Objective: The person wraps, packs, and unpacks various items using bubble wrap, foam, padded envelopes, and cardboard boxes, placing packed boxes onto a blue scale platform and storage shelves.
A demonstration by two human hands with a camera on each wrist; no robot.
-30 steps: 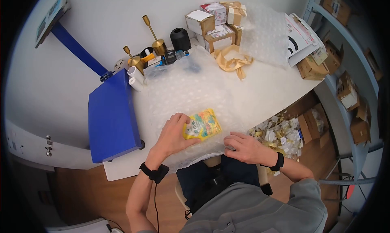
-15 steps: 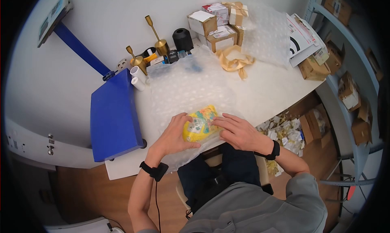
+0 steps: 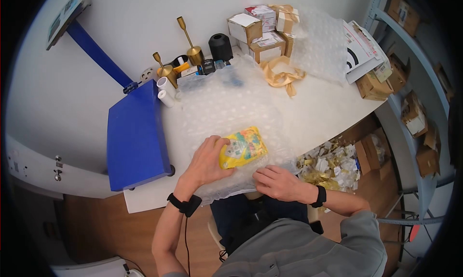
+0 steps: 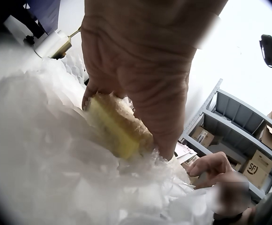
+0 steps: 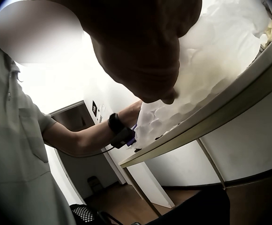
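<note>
A yellow printed pouch [image 3: 243,146] lies on a sheet of bubble wrap [image 3: 226,103] near the front of the table. My left hand [image 3: 206,159] grips its left end, thumb at the near side and fingers over the far side. The left wrist view shows the pouch's yellow edge [image 4: 114,131] under the palm, with crumpled wrap around it. To the right of the pouch, my right hand [image 3: 279,183] has curled fingers pinching the near edge of the bubble wrap. Its fingertips are mostly hidden in the right wrist view, where the hand [image 5: 140,56] is dark.
A blue platform scale [image 3: 135,137] stands at the left. White rolls [image 3: 165,91], gold candle holders [image 3: 195,55] and a black cup-like holder [image 3: 221,48] line the back. Stacked boxes [image 3: 265,45], gold ribbon [image 3: 284,76] and more bubble wrap [image 3: 318,45] lie behind. Shelving [image 3: 410,84] rises at the right.
My right hand moved from the wrap's edge onto the pouch, then back down to the near edge. The left hand has kept its hold on the pouch.
</note>
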